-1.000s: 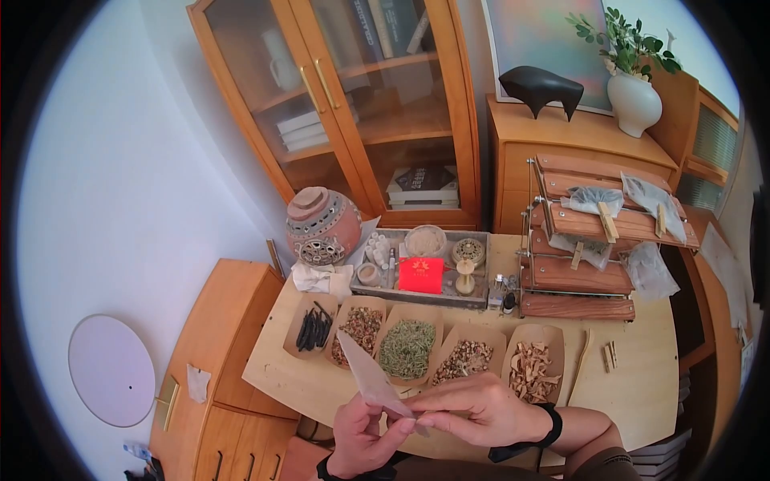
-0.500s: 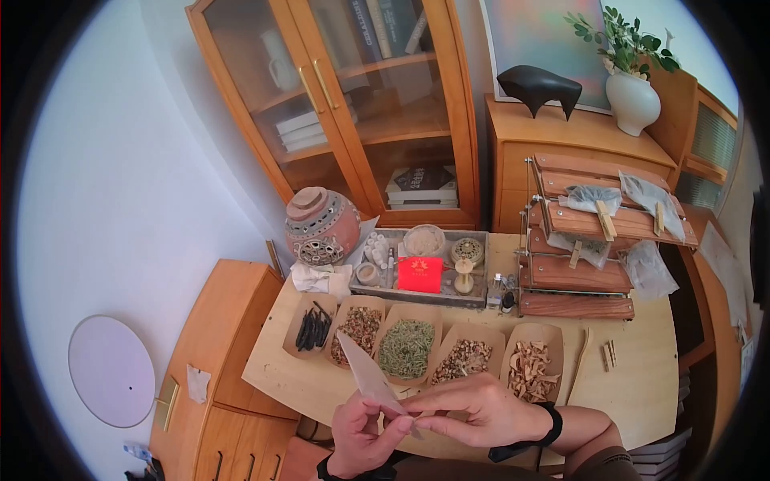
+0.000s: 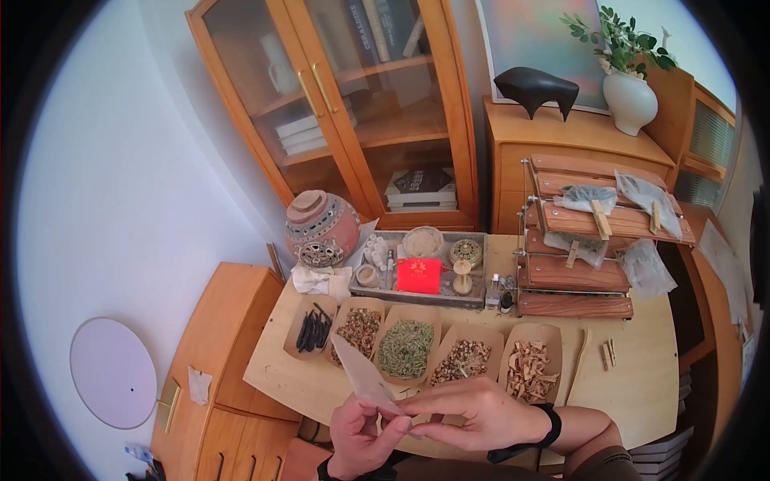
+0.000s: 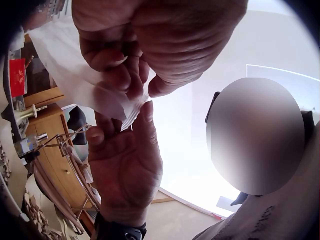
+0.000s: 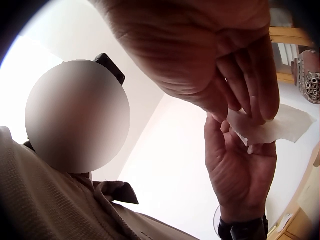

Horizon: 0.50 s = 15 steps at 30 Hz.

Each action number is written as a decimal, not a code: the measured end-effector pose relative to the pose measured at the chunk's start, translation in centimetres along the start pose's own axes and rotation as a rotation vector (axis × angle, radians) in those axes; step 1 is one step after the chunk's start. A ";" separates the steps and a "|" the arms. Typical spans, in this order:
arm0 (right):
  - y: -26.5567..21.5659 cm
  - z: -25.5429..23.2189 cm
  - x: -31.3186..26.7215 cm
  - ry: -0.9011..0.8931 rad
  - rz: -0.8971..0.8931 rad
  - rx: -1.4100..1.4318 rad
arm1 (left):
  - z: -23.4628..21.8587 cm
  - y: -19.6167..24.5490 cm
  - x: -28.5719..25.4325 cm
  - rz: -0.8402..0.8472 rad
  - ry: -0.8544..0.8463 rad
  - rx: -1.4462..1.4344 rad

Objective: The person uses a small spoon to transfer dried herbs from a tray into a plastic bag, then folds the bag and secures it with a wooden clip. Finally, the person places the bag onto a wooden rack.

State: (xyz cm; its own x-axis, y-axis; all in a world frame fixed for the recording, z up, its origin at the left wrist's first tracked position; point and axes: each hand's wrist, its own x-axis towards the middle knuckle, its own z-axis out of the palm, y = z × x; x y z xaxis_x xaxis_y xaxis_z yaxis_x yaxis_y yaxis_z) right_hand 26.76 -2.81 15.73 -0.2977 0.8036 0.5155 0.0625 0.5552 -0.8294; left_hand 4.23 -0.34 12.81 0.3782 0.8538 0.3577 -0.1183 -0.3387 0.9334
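Note:
A thin, sheer white pouch (image 3: 361,373) is held up over the front of the table, its pointed end towards the upper left. My left hand (image 3: 361,441) pinches its lower part between thumb and fingers. From the other side my right hand (image 3: 481,413) pinches the same edge, fingers extended along it and thumb beneath. In the left wrist view, the pouch (image 4: 65,65) shows several layered folds at the pinched edge. The right wrist view has the free part of the pouch (image 5: 287,125) spreading beyond the fingertips.
Behind the hands stand paper trays of black pods (image 3: 314,327), green dried herb (image 3: 407,349) and pale dried slices (image 3: 531,371). A grey tray (image 3: 417,301) bears a red packet (image 3: 419,275). Sheer bags hang by clothespins (image 3: 600,220) on a wooden rack (image 3: 573,276) at right.
Both hands stay on the pouch. The right thumb and fingertips have shifted slightly left along its edge, and the pouch has moved a little left.

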 end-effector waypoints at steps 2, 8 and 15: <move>0.0 0.0 0.0 0.000 0.010 0.008 | -0.1 0.0 -0.2 -0.039 0.019 0.002; 0.0 0.0 0.1 -0.008 0.037 0.049 | 0.2 0.6 0.4 0.009 -0.015 0.016; 0.1 0.1 0.2 0.004 0.027 0.066 | 0.3 0.4 -0.1 0.011 -0.007 0.002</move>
State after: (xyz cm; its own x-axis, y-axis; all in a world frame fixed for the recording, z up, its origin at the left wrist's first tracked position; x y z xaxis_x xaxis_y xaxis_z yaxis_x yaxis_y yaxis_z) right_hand 26.65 -2.61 15.69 -0.2926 0.8191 0.4934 0.0076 0.5179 -0.8554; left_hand 4.41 -0.63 13.16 0.3831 0.8475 0.3674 -0.1202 -0.3486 0.9295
